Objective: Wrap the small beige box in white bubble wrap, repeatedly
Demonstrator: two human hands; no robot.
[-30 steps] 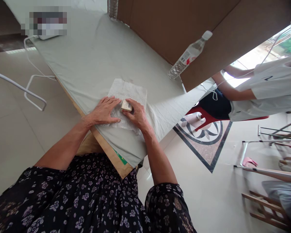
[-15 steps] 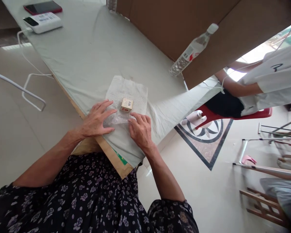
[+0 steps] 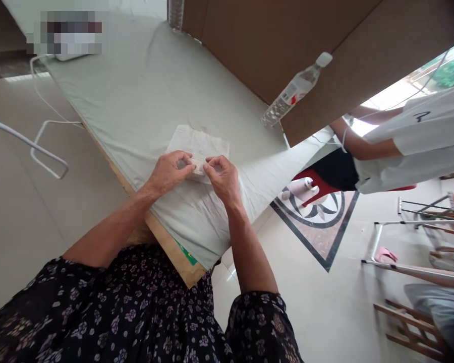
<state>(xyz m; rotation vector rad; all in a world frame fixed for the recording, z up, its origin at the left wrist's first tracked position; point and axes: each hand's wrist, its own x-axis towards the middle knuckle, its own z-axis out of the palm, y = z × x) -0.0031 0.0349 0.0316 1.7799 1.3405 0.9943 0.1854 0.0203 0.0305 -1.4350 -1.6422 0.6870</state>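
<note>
A translucent sheet of bubble wrap [image 3: 201, 141] lies on the cloth-covered table, its near edge folded up over a small box [image 3: 197, 164]. The box shows only faintly through the wrap. Thumb and fingers of my left hand [image 3: 169, 171] pinch the folded wrap at the left of the box. From the other side, my right hand [image 3: 224, 180] pinches the same fold, its fingertips close to those of the left. The far part of the sheet stays flat beyond both hands.
A large brown cardboard panel [image 3: 242, 45] stands at the back, with a plastic bottle [image 3: 295, 91] leaning by it. Pixelation partly hides a white device [image 3: 75, 52] at the far left. A person in a white shirt [image 3: 419, 136] sits at right. The table's wooden corner [image 3: 189, 275] points toward me.
Both hands have moved in to the box and closed on the wrap. The wrap's near edge has come up over the box, which stood uncovered before.
</note>
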